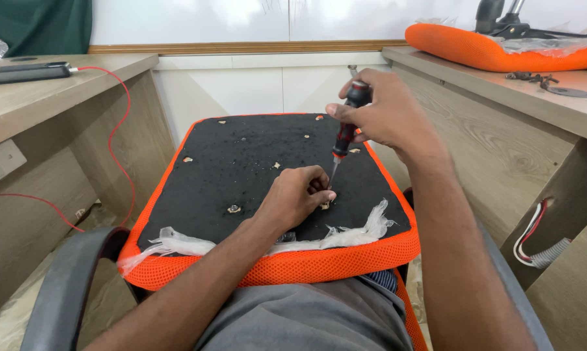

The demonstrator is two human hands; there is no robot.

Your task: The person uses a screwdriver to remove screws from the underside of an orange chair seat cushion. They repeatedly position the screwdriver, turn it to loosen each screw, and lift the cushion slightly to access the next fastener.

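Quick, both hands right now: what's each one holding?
Left hand: closed, pinching something small at the screwdriver tip; cannot tell what.
Right hand: closed on the screwdriver handle.

Person, seen from the head camera, lower body and both arms in frame.

Arms: both were bare from the frame's bottom edge to the wrist; no sleeves showed, no watch, no bracelet, no bandage.

Left hand point(298, 193): ungloved, no ring visible, fingers curled so the nails were mostly hidden.

Right hand point(379, 110): ungloved, no ring visible; the nails on the visible fingers were short and unpainted.

Clothing: grey fabric point(306, 318) covered the lap, smooth, with soft folds. A small strip of dark blue striped cloth point(383, 279) showed at its right edge; which garment it belonged to could not be told.
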